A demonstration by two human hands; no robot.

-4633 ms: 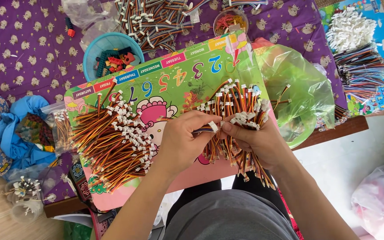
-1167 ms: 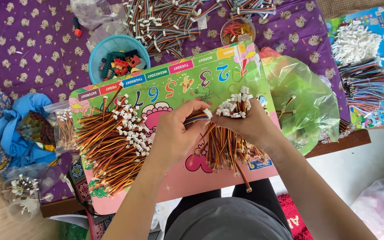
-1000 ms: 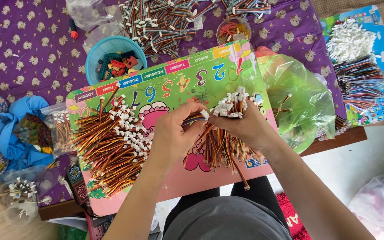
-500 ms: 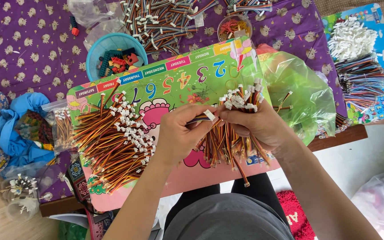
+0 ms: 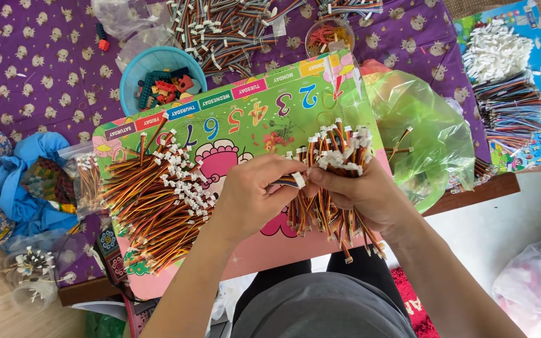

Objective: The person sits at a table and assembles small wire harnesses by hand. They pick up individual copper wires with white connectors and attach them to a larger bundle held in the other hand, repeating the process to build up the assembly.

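1. One white connector point(image 5: 298, 179) is pinched between thumb and forefinger of the left hand point(image 5: 252, 197), its short lead running roughly left-right.
2. One wire bundle point(image 5: 333, 181) (too many leads to count) is gripped by the closed fingers of the right hand point(image 5: 361, 191); long axis near vertical, white plugs pointing away.
3. One loose wire heap point(image 5: 151, 197) lies left on one pink board point(image 5: 233, 125), leads fanned diagonally.
4. One blue bowl point(image 5: 134, 70) sits behind.

Purple patterned cloth point(image 5: 26, 75), pink board point(image 5: 245, 256), green bag point(image 5: 427, 125), blue bowl point(image 5: 134, 66)
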